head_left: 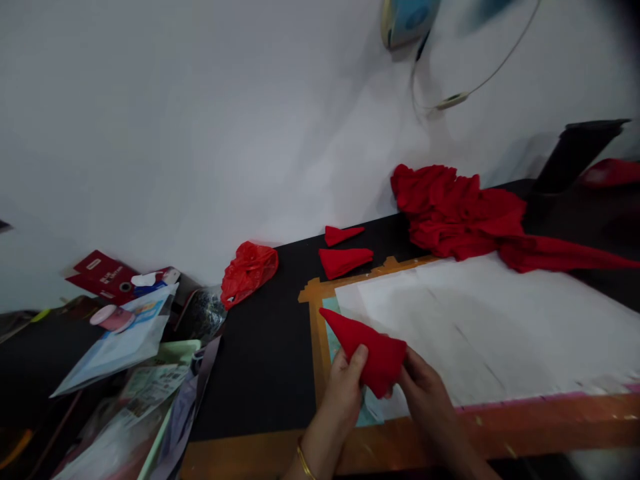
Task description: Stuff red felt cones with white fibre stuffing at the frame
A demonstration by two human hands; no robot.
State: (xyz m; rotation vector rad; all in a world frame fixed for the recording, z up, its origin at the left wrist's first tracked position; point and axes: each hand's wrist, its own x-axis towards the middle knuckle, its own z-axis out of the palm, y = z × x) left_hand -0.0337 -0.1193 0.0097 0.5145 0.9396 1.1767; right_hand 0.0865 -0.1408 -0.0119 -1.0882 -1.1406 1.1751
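Between my two hands is a red cone-shaped piece of cloth, its narrow tip pointing up and left. My left hand grips its lower left side, thumb laid across the front. At the wide right end, my right hand pinches the edge, with some fingers hidden behind the cloth. Both hands are above the near edge of a white sheet taped to the table. Farther back lie a small red cloth cone and a larger red cloth cone, apart from my hands.
A heap of red cloth lies at the back right, near a black upright object. A crumpled red plastic bag rests by the wall. On the left are a pale green bin, a plastic packet and a red box.
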